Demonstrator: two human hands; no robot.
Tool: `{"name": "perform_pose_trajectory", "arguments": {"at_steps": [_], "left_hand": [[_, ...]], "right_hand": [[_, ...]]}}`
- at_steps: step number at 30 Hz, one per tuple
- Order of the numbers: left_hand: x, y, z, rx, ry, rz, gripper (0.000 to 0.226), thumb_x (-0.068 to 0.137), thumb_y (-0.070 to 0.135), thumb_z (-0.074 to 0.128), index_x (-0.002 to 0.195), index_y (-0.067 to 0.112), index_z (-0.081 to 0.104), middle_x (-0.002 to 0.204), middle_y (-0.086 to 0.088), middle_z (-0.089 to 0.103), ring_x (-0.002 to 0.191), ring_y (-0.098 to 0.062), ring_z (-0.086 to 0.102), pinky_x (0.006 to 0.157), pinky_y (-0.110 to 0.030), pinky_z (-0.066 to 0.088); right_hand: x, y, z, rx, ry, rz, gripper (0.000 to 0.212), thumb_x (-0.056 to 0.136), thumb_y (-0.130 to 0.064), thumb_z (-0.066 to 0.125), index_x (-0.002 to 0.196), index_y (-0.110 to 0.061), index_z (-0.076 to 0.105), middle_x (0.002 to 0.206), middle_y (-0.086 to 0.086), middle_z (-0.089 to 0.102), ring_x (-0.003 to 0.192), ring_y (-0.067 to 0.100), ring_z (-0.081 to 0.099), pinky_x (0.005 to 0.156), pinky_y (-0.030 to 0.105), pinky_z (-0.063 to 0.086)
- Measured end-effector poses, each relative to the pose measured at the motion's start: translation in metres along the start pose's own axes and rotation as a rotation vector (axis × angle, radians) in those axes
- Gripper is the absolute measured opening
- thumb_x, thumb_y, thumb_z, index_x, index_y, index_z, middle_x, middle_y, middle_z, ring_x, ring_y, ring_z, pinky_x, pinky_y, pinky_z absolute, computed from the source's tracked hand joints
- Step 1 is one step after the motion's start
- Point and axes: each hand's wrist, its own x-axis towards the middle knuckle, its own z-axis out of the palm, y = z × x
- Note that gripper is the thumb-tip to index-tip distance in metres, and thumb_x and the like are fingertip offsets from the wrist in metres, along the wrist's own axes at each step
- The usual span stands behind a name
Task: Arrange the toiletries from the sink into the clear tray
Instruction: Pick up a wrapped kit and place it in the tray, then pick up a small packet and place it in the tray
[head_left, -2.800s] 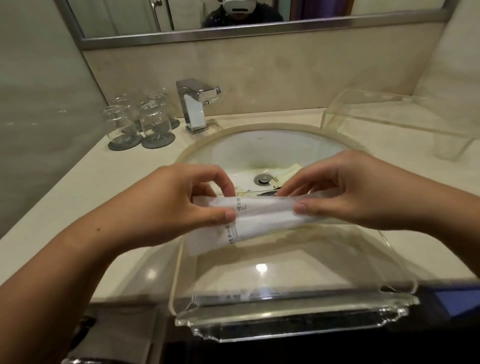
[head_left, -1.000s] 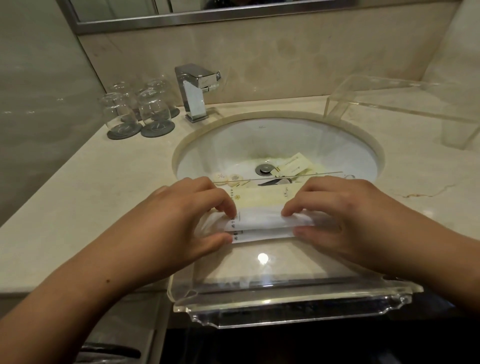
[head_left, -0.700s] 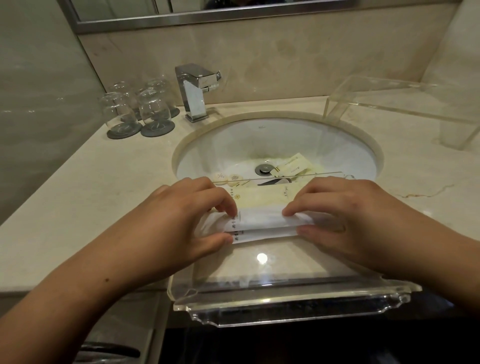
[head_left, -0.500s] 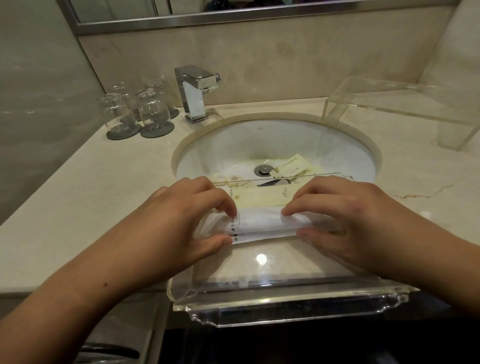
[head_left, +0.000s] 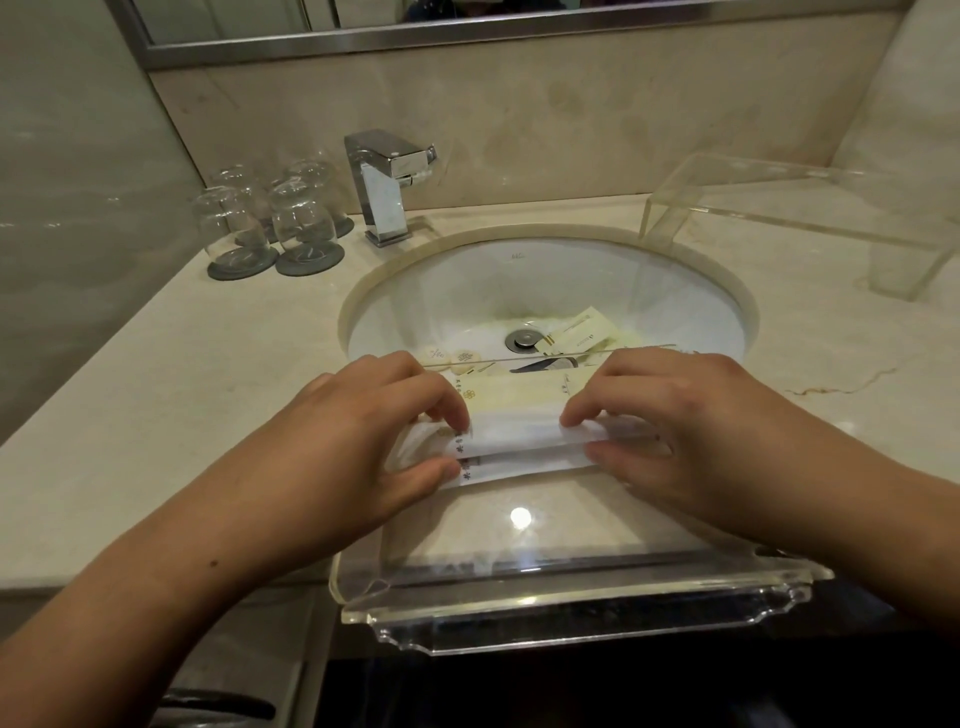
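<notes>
A clear tray (head_left: 571, 618) lies on the counter's front edge, just before the white sink (head_left: 519, 280). Inside the tray, at its far side, lies a cream packet (head_left: 514, 397). In front of it is a white packet (head_left: 519, 441) with dark print, low in the tray. My left hand (head_left: 353, 452) pinches its left end and my right hand (head_left: 670, 431) pinches its right end. More cream packets (head_left: 582, 332) and small round pieces (head_left: 462, 358) lie in the sink by the drain (head_left: 522, 339).
A chrome tap (head_left: 387, 187) stands behind the sink. Several upturned glasses (head_left: 270, 223) on dark coasters stand at the back left. A clear acrylic stand (head_left: 810, 218) sits at the back right. The counter edge runs under the tray.
Both hands have brought the white packet down from above the tray to its floor, in front of the cream packet. Over the last second they have barely moved.
</notes>
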Motion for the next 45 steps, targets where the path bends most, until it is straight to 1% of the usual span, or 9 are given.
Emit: {"name": "perform_pose_trajectory", "arguments": {"at_steps": [12, 17, 21, 25, 30, 33, 36, 40, 45], "left_hand": [[-0.001, 0.002, -0.001, -0.008, 0.017, 0.006, 0.031, 0.084, 0.061, 0.057, 0.113, 0.050, 0.056, 0.109, 0.025, 0.050, 0.101, -0.002, 0.051, 0.086, -0.027, 0.045], [0.001, 0.001, 0.000, -0.007, 0.005, 0.009, 0.031, 0.083, 0.061, 0.058, 0.112, 0.051, 0.056, 0.109, 0.025, 0.051, 0.102, -0.002, 0.051, 0.087, -0.029, 0.045], [0.001, 0.001, 0.001, -0.009, 0.018, 0.008, 0.030, 0.084, 0.060, 0.058, 0.112, 0.050, 0.057, 0.109, 0.024, 0.052, 0.102, -0.003, 0.052, 0.087, -0.031, 0.047], [0.002, 0.000, 0.001, -0.018, 0.024, 0.007, 0.030, 0.084, 0.060, 0.057, 0.112, 0.048, 0.057, 0.108, 0.023, 0.053, 0.102, -0.004, 0.053, 0.088, -0.033, 0.048], [0.001, -0.001, 0.002, -0.024, 0.023, -0.003, 0.028, 0.086, 0.056, 0.058, 0.113, 0.048, 0.058, 0.109, 0.023, 0.053, 0.103, -0.004, 0.053, 0.088, -0.033, 0.048], [0.001, -0.001, 0.001, -0.032, 0.028, 0.001, 0.026, 0.086, 0.053, 0.058, 0.112, 0.048, 0.058, 0.109, 0.022, 0.054, 0.103, -0.004, 0.053, 0.087, -0.033, 0.047], [0.001, -0.001, 0.001, -0.035, 0.022, 0.000, 0.026, 0.087, 0.053, 0.059, 0.112, 0.048, 0.058, 0.109, 0.022, 0.054, 0.103, -0.003, 0.052, 0.087, -0.032, 0.047], [0.002, -0.002, 0.001, -0.042, 0.025, 0.006, 0.026, 0.087, 0.056, 0.057, 0.113, 0.050, 0.057, 0.109, 0.024, 0.053, 0.104, -0.002, 0.052, 0.087, -0.030, 0.046], [0.008, -0.005, -0.006, -0.071, 0.062, 0.010, 0.030, 0.088, 0.062, 0.051, 0.114, 0.050, 0.058, 0.108, 0.025, 0.055, 0.106, 0.003, 0.053, 0.085, -0.018, 0.041]], "right_hand": [[-0.003, -0.001, -0.001, -0.012, 0.048, -0.033, 0.025, 0.084, -0.026, 0.077, 0.109, -0.031, 0.073, 0.106, -0.012, 0.064, 0.096, 0.010, 0.061, 0.080, 0.033, 0.052], [-0.001, 0.001, 0.001, -0.015, 0.002, -0.018, 0.024, 0.084, -0.038, 0.071, 0.108, -0.038, 0.071, 0.104, -0.017, 0.061, 0.095, 0.008, 0.058, 0.080, 0.029, 0.047], [0.003, 0.002, 0.002, -0.011, 0.037, -0.029, 0.020, 0.085, -0.029, 0.074, 0.104, -0.033, 0.074, 0.096, -0.015, 0.064, 0.087, 0.009, 0.060, 0.076, 0.033, 0.049], [0.008, 0.001, 0.002, -0.026, 0.053, -0.031, 0.019, 0.085, -0.022, 0.077, 0.102, -0.031, 0.074, 0.095, -0.012, 0.066, 0.088, 0.014, 0.064, 0.075, 0.035, 0.051], [0.005, 0.001, 0.007, 0.003, 0.051, -0.009, 0.019, 0.085, -0.025, 0.075, 0.103, -0.033, 0.074, 0.097, -0.014, 0.062, 0.090, 0.012, 0.061, 0.077, 0.035, 0.050], [0.003, 0.000, 0.006, 0.005, 0.044, -0.004, 0.020, 0.085, -0.028, 0.073, 0.104, -0.034, 0.073, 0.100, -0.015, 0.061, 0.092, 0.010, 0.060, 0.079, 0.031, 0.047], [0.003, 0.001, 0.004, 0.005, 0.034, 0.012, 0.020, 0.086, -0.030, 0.072, 0.105, -0.036, 0.073, 0.102, -0.016, 0.061, 0.093, 0.009, 0.059, 0.081, 0.031, 0.046], [0.003, -0.001, 0.003, 0.016, 0.043, 0.005, 0.020, 0.086, -0.031, 0.071, 0.105, -0.036, 0.073, 0.103, -0.015, 0.061, 0.095, 0.010, 0.060, 0.080, 0.035, 0.052], [0.012, 0.002, -0.016, 0.028, 0.122, -0.004, 0.023, 0.085, -0.033, 0.072, 0.107, -0.029, 0.076, 0.103, -0.010, 0.066, 0.093, 0.009, 0.065, 0.081, 0.027, 0.052]]}}
